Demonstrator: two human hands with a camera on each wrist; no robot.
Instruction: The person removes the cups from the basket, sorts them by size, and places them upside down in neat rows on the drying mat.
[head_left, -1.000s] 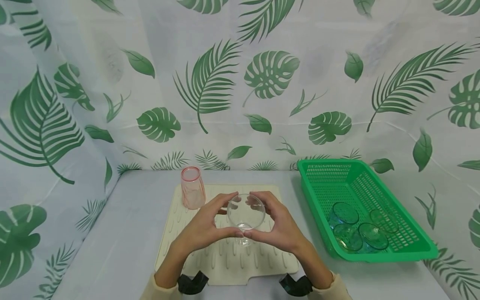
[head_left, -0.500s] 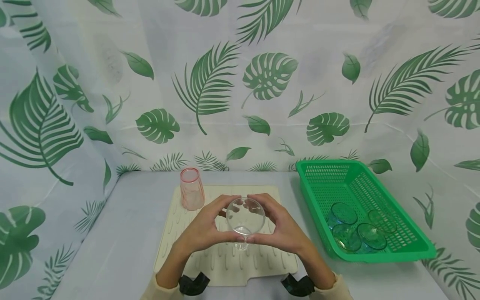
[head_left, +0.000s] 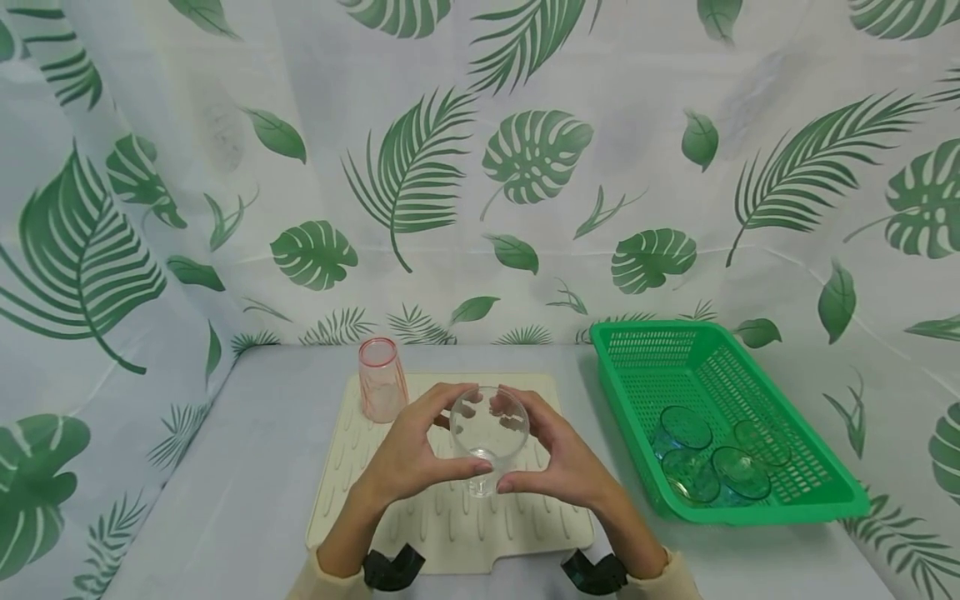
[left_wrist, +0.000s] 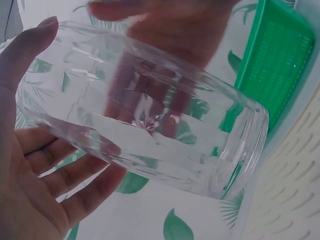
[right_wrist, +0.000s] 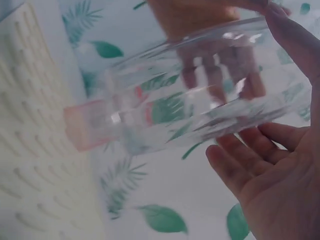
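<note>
A clear drinking glass (head_left: 489,429) is held between both hands over the cream ribbed drying mat (head_left: 450,533), its wide mouth facing up toward the head camera. My left hand (head_left: 411,450) grips it from the left, thumb by the near rim and fingers spread along the far side. From the right, my right hand (head_left: 558,454) holds the same glass, its thumb low by the near side. In the left wrist view the glass (left_wrist: 155,130) shows a faceted wall. Behind my left hand, a pink-tinted glass (head_left: 382,385) stands on the mat's back left corner.
To the right, a green plastic basket (head_left: 772,512) holds several blue and greenish glasses (head_left: 742,475) at its near end. A leaf-patterned sheet (head_left: 555,292) hangs behind the table (head_left: 247,467).
The thumbs, close together half a second ago, are now apart, the left one higher and the right one lower. The clear glass has shifted slightly between the hands.
</note>
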